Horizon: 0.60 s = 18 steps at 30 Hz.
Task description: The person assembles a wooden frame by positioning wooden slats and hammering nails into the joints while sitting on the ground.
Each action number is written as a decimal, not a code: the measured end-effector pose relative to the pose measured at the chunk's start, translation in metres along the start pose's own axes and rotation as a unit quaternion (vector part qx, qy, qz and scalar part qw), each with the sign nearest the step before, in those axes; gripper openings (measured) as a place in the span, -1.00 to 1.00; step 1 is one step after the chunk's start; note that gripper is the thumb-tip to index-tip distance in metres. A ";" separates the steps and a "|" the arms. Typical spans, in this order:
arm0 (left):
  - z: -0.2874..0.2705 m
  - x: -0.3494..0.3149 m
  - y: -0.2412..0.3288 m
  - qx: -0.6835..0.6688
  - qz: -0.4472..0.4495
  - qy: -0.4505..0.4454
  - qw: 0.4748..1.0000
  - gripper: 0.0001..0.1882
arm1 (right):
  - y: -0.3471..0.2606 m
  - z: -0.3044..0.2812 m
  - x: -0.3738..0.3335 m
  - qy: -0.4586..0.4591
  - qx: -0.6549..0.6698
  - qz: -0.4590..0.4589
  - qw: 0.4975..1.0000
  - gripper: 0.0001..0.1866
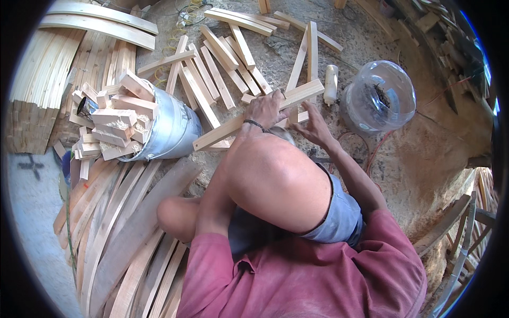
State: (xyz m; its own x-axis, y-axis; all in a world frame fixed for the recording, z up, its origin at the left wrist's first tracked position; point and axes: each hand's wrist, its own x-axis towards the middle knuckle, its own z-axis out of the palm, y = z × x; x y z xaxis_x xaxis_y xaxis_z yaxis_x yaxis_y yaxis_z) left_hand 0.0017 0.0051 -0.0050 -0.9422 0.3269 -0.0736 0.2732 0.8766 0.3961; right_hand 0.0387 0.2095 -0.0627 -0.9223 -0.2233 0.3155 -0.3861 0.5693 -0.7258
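Note:
My left hand (265, 109), with a dark bracelet at its wrist, is closed round a pale wooden batten (225, 133). The batten lies slantwise above my bent knee, its far end raised to the right. My right hand (316, 127) is just right of it, thumb and fingers apart. A short light wood piece (303, 116) shows between those fingers; whether they touch it I cannot make out. Beyond my hands, several loose battens (217, 77) lie scattered on the dusty ground. Two more battens (312, 53) meet at their far ends. My knee hides what is below my wrists.
At left a tipped metal bucket (177, 127) is crammed with wood offcuts (114, 116). Stacked boards (40, 90) stand behind it, and long curved strips (116, 228) lie at lower left. A white bottle (331, 85) and a clear plastic container (366, 100) stand at right, near an orange cord (375, 153).

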 end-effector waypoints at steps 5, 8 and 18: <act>-0.005 0.006 -0.004 0.001 -0.011 -0.038 0.999 -0.40 | 0.013 0.042 0.034 -0.115 0.138 0.104 0.978 -0.49; 0.001 0.011 -0.009 -0.011 -0.003 -0.046 0.999 -0.40 | 0.034 0.054 0.035 -0.174 0.267 0.190 0.928 -0.59; -0.051 0.010 -0.008 -0.077 -0.002 -0.032 0.996 -0.45 | 0.020 0.053 0.080 -0.013 0.137 -0.103 0.985 -0.54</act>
State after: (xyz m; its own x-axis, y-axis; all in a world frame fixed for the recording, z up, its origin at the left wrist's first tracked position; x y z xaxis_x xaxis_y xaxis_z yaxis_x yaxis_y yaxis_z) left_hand -0.0197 -0.0166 0.0382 -0.9277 0.3490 -0.1323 0.2307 0.8148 0.5318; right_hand -0.0439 0.1612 -0.0839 -0.8221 -0.3346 0.4607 -0.5530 0.2761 -0.7861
